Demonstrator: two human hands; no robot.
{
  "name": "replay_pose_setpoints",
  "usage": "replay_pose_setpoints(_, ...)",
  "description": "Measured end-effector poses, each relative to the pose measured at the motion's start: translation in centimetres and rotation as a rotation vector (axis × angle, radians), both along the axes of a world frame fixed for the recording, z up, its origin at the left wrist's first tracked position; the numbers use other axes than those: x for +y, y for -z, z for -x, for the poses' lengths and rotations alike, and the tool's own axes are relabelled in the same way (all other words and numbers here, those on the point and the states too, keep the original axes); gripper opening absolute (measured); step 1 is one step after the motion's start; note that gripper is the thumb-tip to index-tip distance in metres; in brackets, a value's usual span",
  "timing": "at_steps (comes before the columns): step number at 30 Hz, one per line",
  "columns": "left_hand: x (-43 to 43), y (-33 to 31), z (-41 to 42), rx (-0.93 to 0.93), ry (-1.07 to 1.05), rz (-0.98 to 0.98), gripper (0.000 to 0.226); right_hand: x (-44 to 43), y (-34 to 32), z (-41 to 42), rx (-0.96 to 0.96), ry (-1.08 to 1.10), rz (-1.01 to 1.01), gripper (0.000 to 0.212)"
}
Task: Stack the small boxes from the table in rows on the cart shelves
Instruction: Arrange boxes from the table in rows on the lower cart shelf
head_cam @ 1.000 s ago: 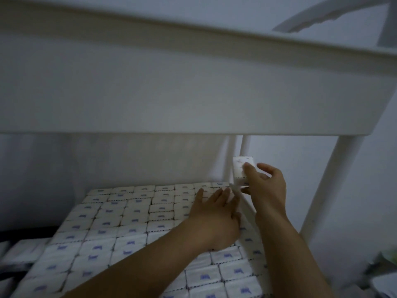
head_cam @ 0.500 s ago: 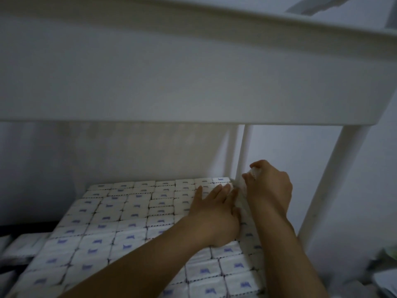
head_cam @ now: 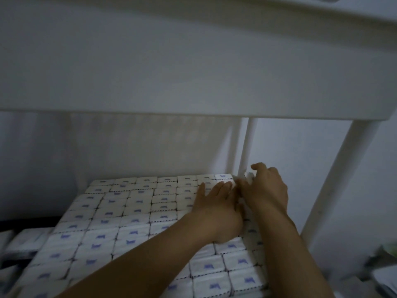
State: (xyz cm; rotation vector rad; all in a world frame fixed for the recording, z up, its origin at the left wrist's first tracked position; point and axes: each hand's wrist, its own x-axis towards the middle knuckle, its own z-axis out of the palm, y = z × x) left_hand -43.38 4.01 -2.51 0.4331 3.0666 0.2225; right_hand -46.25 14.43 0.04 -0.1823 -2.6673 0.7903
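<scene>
Several small white boxes (head_cam: 133, 211) with blue marks lie packed in tight rows on the lower cart shelf. My left hand (head_cam: 217, 207) rests flat on the boxes near the far right of the rows, fingers straight. My right hand (head_cam: 265, 190) is just beside it at the shelf's right edge, fingers curled over one small white box (head_cam: 249, 176) at the far right corner by the rear post. Most of that box is hidden under my fingers.
The white upper shelf (head_cam: 193, 61) of the cart hangs low overhead. A white rear post (head_cam: 247, 147) and a thicker front post (head_cam: 339, 179) stand at the right. More loose boxes (head_cam: 23, 244) lie at the lower left outside the shelf.
My right hand carried the box down from above the rows and set it into the far right corner. My left hand stayed flat on the boxes. The camera moved closer.
</scene>
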Motion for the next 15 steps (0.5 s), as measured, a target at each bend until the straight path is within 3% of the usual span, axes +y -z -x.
replay_pose_setpoints(5,0.0,0.3,0.3,0.0,-0.005,-0.016,0.057,-0.1,-0.5,-0.3,0.157,0.13,0.0,0.019)
replay_pose_setpoints(11,0.0,0.1,0.1,0.0,0.001,-0.003,0.061,-0.1,-0.5,-2.1,-0.184,0.071,-0.272,0.026)
replay_pose_setpoints(15,-0.6,-1.1,-2.0,0.184,-0.008,-0.312,0.046,0.0,0.3,-3.0,-0.374,-0.115,-0.365,0.05)
